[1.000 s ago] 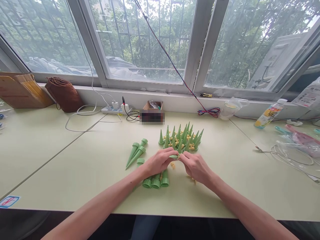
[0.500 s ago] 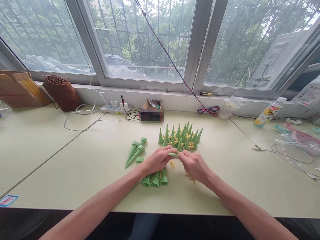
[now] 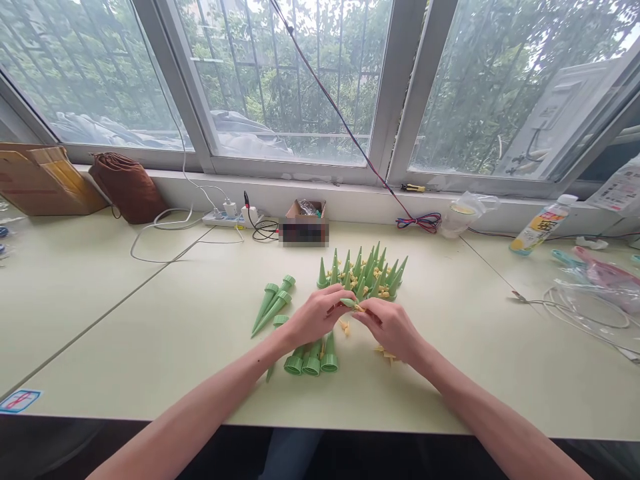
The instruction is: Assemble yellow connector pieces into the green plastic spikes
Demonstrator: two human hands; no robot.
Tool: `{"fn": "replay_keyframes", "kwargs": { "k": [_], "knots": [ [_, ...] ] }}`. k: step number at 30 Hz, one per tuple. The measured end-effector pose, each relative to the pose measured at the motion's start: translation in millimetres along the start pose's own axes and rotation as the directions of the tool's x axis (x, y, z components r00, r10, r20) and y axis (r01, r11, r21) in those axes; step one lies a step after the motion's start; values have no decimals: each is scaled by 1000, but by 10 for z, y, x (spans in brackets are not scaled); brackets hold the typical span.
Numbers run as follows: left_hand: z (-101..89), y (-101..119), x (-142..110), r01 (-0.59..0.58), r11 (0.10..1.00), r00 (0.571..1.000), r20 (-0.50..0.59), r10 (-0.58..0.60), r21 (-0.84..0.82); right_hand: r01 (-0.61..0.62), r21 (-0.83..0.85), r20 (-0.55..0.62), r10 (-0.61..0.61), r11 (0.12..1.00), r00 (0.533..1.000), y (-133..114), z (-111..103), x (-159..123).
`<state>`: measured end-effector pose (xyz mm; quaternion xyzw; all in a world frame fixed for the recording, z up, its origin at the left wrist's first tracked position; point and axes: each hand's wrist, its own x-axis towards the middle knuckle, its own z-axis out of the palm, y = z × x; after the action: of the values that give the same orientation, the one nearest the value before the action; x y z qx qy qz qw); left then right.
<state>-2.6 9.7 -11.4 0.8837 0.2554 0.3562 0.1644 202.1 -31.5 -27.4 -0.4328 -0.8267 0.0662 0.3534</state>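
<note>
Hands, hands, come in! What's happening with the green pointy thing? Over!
Left hand on green spike. Right hand pinching yellow piece close by it. Upright spikes just beyond, loose yellow bits nearby. Over.

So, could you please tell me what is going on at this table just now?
A person is working with both bare hands at the table. The left hand holds a green cone, and the right hand is at its near end, at a small yellow piece. Just beyond the hands stands a group of upright green cones with yellow pieces among them. More green cones lie to the left, and loose yellow pieces lie nearer the person.
</note>
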Motion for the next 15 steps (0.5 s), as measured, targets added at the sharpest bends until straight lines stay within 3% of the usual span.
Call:
{"fn": "replay_keyframes", "kwargs": {
  "k": [3, 8, 15],
  "knots": [
    [0, -11, 5, 39, 999, 999, -2, -39, -35, -102, 70, 28, 100, 992, 995, 36, -10, 18],
    [0, -26, 4, 134, 990, 990, 43, -132, -42, -215, 16, 82, 213, 976, 974, 77, -32, 38],
    [-13, -23, 9, 220, 974, 968, 111, -224, 45, -82, 55, 215, 68, 995, 974, 0, -28, 6]
  ]
}}
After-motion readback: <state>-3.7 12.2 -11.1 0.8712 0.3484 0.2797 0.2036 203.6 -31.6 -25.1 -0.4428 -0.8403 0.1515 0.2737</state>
